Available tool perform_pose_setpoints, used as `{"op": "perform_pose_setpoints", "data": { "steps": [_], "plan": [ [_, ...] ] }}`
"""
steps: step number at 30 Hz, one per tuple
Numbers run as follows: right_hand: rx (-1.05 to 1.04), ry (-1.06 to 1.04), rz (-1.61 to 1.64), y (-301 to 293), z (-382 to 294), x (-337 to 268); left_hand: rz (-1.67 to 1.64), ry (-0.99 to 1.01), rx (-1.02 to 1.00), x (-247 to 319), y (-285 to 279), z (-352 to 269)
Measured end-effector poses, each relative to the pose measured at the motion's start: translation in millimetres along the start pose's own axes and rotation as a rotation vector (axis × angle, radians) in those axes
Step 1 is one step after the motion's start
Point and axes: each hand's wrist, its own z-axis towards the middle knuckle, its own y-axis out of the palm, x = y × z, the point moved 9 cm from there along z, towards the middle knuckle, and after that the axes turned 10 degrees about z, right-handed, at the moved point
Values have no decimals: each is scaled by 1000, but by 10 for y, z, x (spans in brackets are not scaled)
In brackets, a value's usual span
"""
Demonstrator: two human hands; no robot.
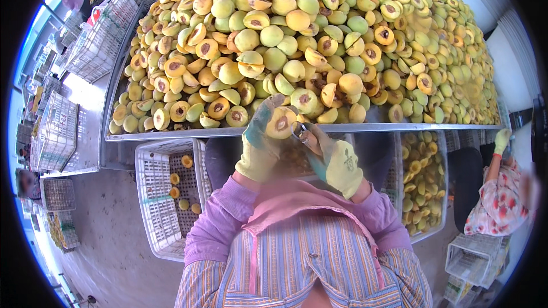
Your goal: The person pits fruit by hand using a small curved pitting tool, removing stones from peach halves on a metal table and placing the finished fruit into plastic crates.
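A halved yellow peach [281, 123] is in my gloved left hand [259, 143], its cut face showing a brown pit area. My gloved right hand [336, 158] grips a pitting tool by its handle [310, 140]. The tool's metal loop [296, 128] is close beside the peach half; whether they touch I cannot tell. Both gloves are pale yellow with green-coated fingers. Just beyond my hands, a large heap of peach halves [274, 34] fills a metal-edged table [385, 127].
A white plastic crate [150, 205] at lower left holds several peach halves. Another crate [443, 205], to my right, is well filled with halves. A co-worker in a floral top [496, 205] sits at far right. Stacked crates [55, 132] stand on the left.
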Motion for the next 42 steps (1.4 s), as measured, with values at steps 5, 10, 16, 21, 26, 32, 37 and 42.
{"op": "perform_pose_setpoints", "data": {
  "steps": [5, 10, 16, 21, 26, 32, 37, 42],
  "plan": [
    [-51, 91, -99, 11, -79, 162, -350, -352, -29, -142, 253, -93],
    [-75, 60, -135, 37, -104, 177, -325, -368, -80, -80, 358, -143],
    [-41, 52, -106, 147, -181, 348, -307, -330, 48, 66, 453, -243],
    [-65, 165, 1, 210, -225, 348, -96, -202, 167, -1, 374, -198],
    [-102, 263, 15, 332, -348, 489, -252, -337, 196, -210, 383, -166],
    [43, 124, 24, 286, -399, 390, -4, -113, 3, -278, 358, -93],
    [-172, 175, -70, 456, -461, 444, -102, -141, 205, -470, 236, -42],
    [35, 156, 179, 251, -439, 362, -254, -443, 216, -242, 538, -109]
  ]
}}
